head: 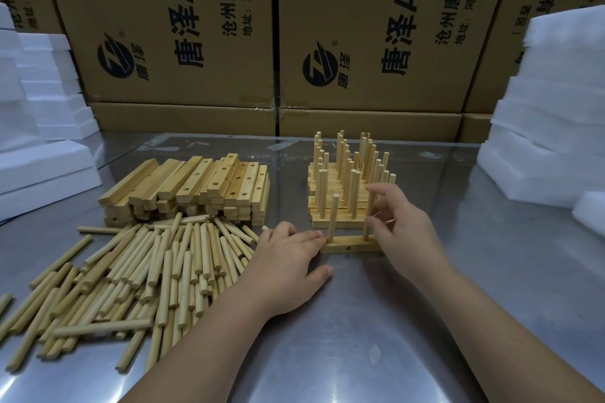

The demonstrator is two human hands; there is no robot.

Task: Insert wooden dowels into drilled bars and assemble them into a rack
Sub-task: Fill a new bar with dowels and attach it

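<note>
Steel table (360,343); printed cartons (183,26) behind, white foam blocks (550,127) at both sides. Loose dowels (147,271) left, drilled bars (196,186) stacked behind them, finished stack (343,206) centre-rear. Bar (340,248) lies near centre with two upright dowels. Left grip (288,258): flat, fingers straight, tips touching bar end. Right grip (402,222): pinching right dowel (366,234).

Dim, cool light from above. The table (376,321) throws back a soft sheen, brightest near the bottom edge. Faint shadow under the left hand (288,268). Foam (556,141) glows bluish-white. Centre's sharp; the right hand (402,229) at its dowel (367,229) looks slightly soft. Boxes (196,26) bow outward and the corners darken.
</note>
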